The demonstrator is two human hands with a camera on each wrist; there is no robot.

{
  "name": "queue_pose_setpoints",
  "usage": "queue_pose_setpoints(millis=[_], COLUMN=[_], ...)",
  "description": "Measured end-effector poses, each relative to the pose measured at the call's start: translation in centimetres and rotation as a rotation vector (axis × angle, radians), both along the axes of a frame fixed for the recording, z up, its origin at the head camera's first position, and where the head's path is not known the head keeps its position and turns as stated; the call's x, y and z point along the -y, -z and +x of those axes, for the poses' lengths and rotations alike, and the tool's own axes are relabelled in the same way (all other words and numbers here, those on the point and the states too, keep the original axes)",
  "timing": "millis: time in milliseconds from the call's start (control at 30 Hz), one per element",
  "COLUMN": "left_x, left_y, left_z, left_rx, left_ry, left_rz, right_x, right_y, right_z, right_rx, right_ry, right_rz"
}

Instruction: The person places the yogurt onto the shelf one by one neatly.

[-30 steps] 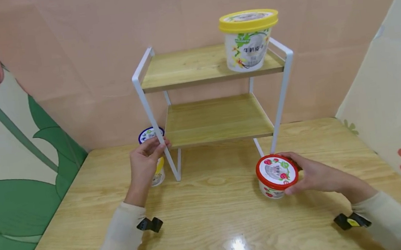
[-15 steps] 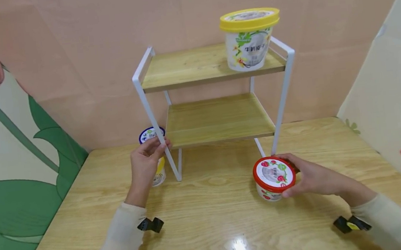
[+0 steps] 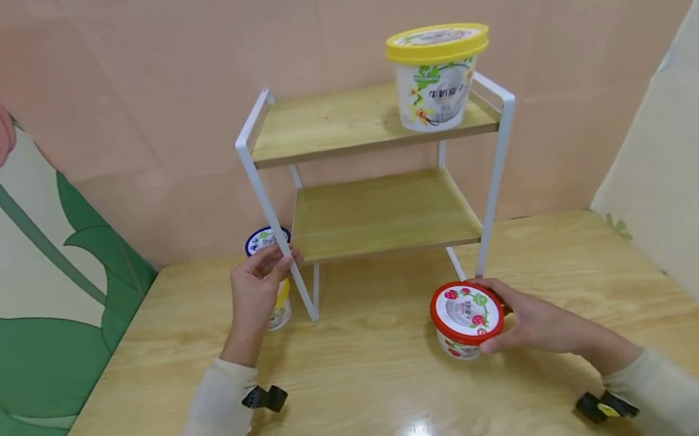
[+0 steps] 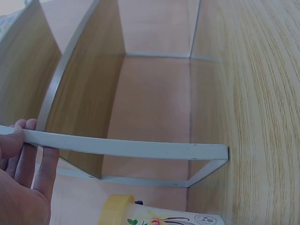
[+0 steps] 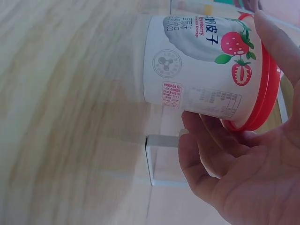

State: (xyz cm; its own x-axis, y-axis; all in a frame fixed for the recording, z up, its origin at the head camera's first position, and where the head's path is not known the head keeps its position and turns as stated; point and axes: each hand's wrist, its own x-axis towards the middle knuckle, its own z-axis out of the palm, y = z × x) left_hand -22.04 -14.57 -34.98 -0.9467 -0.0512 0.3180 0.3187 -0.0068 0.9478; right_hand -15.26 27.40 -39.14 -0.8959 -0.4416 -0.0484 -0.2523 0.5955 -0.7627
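My left hand [image 3: 254,294] grips the white front left leg of a two-tier shelf rack [image 3: 381,215]; the left wrist view shows thumb and fingers [image 4: 46,173] on either side of the white bar. With my right hand [image 3: 536,323] I hold a paper tub with a red lid [image 3: 467,310] by its right side. Upright, it stands at or just above the table before the rack's right leg. Strawberries decorate its label [image 5: 234,44]. On the upper shelf, at the right, stands a larger-looking tub with a yellow lid [image 3: 441,90].
Left of the rack are a blue-lidded tub [image 3: 260,240] and another yellow-lidded tub [image 3: 281,312], both partly hidden by my left hand. The wooden table [image 3: 354,400] runs back to a pink backdrop [image 3: 176,122]. Patterned panels flank both sides.
My right hand has moved the red-lidded tub a little left and towards me. The left hand keeps its grip on the rack's leg. The head view has shifted slightly.
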Motion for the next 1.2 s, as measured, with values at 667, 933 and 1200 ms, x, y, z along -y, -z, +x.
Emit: queue_pose_setpoints(millis=[667,933,1200], left_x=[0.0,-0.1,-0.1], left_y=[0.2,0.2,0.3], left_z=[0.1,0.1,0.0], left_rx=[-0.020,-0.027,-0.035], left_ry=[-0.006,-0.005,0.000], left_rz=[-0.015,-0.024,-0.015], right_x=[1.9,2.4,2.6], right_y=[0.7,1.0,0.9], right_z=[-0.2,-0.2,-0.3], right_rx=[0.000,0.019,0.033], right_ry=[-0.033,-0.035,-0.032], right_rz=[-0.045,-0.081,-0.113])
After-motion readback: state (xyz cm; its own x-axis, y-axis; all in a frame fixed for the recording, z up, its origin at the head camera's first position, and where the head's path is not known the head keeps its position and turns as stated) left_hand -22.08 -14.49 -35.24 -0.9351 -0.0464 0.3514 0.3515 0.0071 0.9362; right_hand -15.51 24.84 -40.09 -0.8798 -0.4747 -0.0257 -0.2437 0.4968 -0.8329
